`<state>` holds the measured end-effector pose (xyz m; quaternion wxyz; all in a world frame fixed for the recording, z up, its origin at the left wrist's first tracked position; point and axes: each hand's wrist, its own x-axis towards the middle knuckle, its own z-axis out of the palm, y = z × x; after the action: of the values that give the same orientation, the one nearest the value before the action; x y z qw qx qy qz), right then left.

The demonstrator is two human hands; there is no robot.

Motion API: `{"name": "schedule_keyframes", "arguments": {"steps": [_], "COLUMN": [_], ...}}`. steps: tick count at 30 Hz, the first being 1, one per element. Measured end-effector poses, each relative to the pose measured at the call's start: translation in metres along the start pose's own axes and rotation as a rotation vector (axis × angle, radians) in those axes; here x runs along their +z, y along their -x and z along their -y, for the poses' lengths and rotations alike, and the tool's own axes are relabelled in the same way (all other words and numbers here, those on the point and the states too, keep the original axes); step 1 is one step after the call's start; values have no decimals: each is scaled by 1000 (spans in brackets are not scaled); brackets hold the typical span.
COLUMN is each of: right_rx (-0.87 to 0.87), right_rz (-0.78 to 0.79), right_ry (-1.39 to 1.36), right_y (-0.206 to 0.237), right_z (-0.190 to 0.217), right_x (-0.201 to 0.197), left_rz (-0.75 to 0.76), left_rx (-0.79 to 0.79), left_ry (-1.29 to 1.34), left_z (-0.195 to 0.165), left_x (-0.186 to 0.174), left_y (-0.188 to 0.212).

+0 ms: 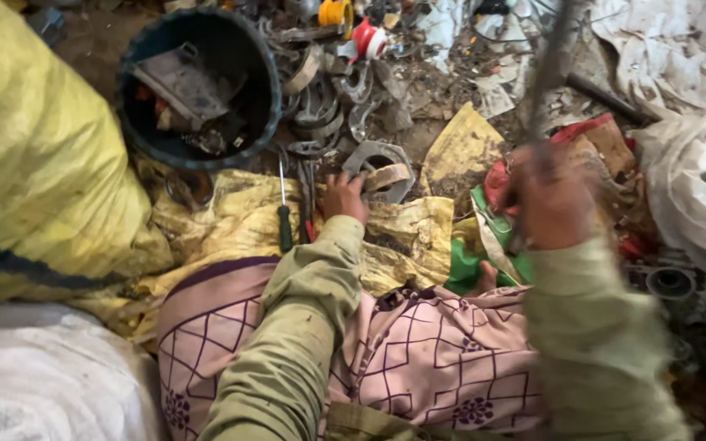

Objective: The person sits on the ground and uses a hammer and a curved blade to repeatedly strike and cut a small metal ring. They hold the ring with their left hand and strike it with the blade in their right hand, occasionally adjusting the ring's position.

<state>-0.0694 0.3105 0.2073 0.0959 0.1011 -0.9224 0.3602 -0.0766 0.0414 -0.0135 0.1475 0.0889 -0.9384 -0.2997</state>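
While my left hand (343,196) rests its fingers on a hard, heavy-looking metal piece (379,170), my right hand (551,200) grips a stiff rod (551,61) low down.

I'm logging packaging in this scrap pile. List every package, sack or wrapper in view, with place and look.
Yellow sack: far left, big, bulging, dark stripe.
White sack: bottom left, crumpled.
White bag: right edge, wrinkled.
Green and white wrapper: centre, under the right hand, flat, creased.
No signs or screens.
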Motion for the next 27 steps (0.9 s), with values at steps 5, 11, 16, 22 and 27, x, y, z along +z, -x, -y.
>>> {"name": "schedule_keyframes", "arguments": {"steps": [5,11,16,22,27], "right_rx": [-153,282,462,56,-76], "right_rz": [-172,459,388,9,-257], "right_ry": [-583,224,-22,-455,-786], "right_y": [-11,39,53,11,-8], "right_z": [19,-42,-75,21,27], "right_x": [-63,109,116,-33,-48], "left_rz": [-24,-12,-65,-43,-15], "left_rx": [38,36,84,79,77], "left_ry": [5,-47,-18,-27,-27], "left_z": [1,3,1,-1,1], "left_x": [5,4,3,4,7], "left_y": [1,3,4,2,5]}}
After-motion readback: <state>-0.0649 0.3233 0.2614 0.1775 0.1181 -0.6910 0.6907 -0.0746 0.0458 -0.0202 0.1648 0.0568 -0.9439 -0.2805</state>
